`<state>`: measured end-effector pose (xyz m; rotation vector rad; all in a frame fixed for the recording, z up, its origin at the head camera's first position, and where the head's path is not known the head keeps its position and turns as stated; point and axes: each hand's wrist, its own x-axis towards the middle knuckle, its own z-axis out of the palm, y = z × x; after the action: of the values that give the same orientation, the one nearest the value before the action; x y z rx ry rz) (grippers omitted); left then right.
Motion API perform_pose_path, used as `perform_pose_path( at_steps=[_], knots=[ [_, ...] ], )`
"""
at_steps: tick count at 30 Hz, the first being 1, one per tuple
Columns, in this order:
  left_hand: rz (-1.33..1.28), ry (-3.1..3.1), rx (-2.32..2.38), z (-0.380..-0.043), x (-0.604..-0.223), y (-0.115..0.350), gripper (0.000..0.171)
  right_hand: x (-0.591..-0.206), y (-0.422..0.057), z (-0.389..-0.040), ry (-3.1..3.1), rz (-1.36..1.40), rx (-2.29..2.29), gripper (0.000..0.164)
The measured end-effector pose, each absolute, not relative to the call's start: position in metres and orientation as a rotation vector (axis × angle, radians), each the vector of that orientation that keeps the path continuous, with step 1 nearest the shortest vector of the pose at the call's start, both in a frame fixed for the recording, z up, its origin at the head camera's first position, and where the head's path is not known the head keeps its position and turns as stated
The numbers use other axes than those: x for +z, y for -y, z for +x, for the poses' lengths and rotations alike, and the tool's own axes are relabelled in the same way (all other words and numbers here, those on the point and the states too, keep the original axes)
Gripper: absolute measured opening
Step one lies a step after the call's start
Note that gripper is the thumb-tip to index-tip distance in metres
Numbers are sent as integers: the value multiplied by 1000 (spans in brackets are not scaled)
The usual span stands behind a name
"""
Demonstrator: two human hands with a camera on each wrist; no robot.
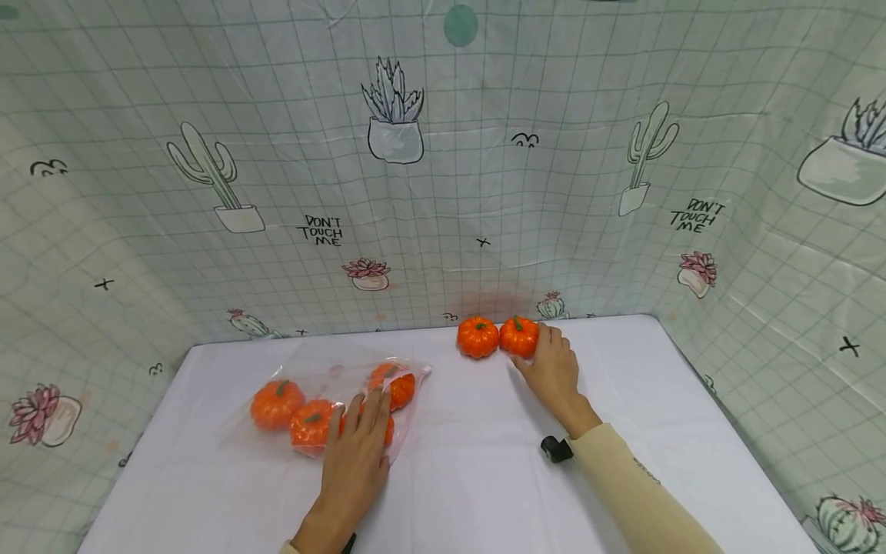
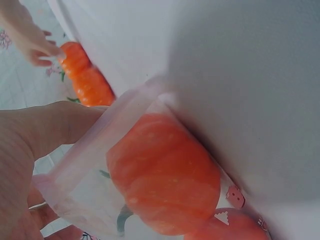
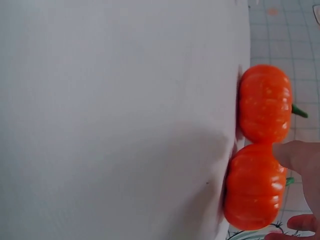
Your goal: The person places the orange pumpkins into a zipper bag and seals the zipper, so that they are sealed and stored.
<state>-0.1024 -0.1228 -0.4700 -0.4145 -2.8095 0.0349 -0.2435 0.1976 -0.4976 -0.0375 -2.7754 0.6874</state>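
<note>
On the left of the table lies a clear plastic bag point(image 1: 231, 431) with several small orange pumpkins inside, one of them a pumpkin point(image 1: 277, 405) at its far left. My left hand point(image 1: 356, 450) lies over the bag near its mouth, fingers on top, thumb at the near side. In the left wrist view the bag's rim runs between thumb and fingers, a pumpkin point(image 2: 165, 172) just behind it. At the back edge, my right hand point(image 1: 554, 377) grips a pumpkin point(image 1: 517, 337) from its right side, thumb in front. Another pumpkin point(image 1: 477, 337) with a green stem sits right beside it.
A white cloth covers the table point(image 1: 471, 477). Behind and beside it hangs a grid-patterned curtain point(image 1: 443, 200) printed with potted plants, close to the back pumpkins. A small black device point(image 1: 556, 448) is at the right wrist.
</note>
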Motion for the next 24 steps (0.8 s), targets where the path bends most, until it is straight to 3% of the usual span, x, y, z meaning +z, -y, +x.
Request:
perform_pose_path(
  at_steps=[24],
  knots=[
    [-409,2829,73,-102,-469,123,96,-501,-205,-266,2852,-81,732,79]
  ],
)
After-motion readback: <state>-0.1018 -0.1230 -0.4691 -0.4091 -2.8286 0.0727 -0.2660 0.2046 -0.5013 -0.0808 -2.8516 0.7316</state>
